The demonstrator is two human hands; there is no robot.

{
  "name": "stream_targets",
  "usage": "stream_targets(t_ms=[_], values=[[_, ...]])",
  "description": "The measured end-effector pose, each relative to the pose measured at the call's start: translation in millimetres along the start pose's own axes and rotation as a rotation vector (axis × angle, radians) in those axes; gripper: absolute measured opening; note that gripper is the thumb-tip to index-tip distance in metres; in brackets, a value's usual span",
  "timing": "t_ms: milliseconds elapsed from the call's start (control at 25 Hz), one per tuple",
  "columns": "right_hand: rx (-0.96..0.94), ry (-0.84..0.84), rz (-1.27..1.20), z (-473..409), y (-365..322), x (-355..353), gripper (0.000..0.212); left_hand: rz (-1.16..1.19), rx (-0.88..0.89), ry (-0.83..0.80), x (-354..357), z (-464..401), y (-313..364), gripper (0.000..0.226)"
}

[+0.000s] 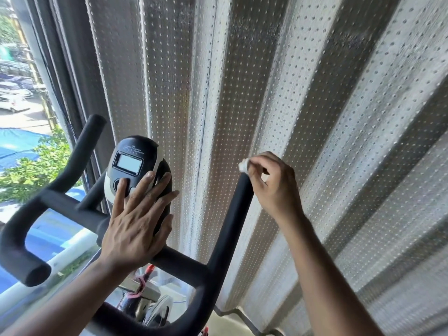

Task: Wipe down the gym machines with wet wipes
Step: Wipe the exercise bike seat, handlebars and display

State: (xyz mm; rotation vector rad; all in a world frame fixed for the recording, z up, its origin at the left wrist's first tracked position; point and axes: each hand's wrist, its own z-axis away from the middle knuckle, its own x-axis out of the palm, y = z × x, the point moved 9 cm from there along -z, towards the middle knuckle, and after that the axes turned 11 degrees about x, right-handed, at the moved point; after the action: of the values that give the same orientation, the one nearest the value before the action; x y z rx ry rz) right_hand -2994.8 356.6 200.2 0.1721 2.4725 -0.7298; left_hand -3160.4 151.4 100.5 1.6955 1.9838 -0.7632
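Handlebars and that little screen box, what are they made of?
The handlebars look covered in black foam or rubber padding: matte, thick, rounded ends. The screen box looks like hard plastic, smooth and slightly shiny, white and black, with a grey display.

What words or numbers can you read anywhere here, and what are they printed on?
Small white lettering above the screen on the bike's console: too small and blurred to read.
The console's screen: blank, no digits showing.
The wipe in the right hand: no print visible.
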Motion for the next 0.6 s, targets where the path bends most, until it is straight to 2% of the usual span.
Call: stream_targets(t_ms=[80, 120, 160, 240, 360, 480, 600], values=[[-0.008, -0.38, 0.031, -11, -5, 22, 0.01, 0.006, -0.004, 0.001, 1, 0, -2, 0.05], [-0.049, -0.509, 0.113, -5, -11, 34, 0.012, 0.001, -0.007, -0.002, 1, 0, -2, 0.05], [-0.137, -0.548, 0.219, 4, -18, 42, 0.015, -0.006, -0.007, -0.008, 2, 1, -3, 0.05], [-0.356, -0.486, 0.368, 33, -33, 48, 0.02, -0.002, -0.002, -0.014, 4, 2, -4, 0.05], [-0.596, -0.54, 0.446, 63, -45, 41, 0.015, -0.007, -0.005, -0.017, 5, 2, -4, 0.049], [-0.614, -0.454, 0.523, 26, -45, 24, 0.007, -0.006, -0.003, -0.018, 5, 2, -4, 0.048], [-0.563, -0.499, 0.526, 37, -44, 37, 0.02, -0.001, -0.012, -0.011, 5, 3, -5, 0.047]])
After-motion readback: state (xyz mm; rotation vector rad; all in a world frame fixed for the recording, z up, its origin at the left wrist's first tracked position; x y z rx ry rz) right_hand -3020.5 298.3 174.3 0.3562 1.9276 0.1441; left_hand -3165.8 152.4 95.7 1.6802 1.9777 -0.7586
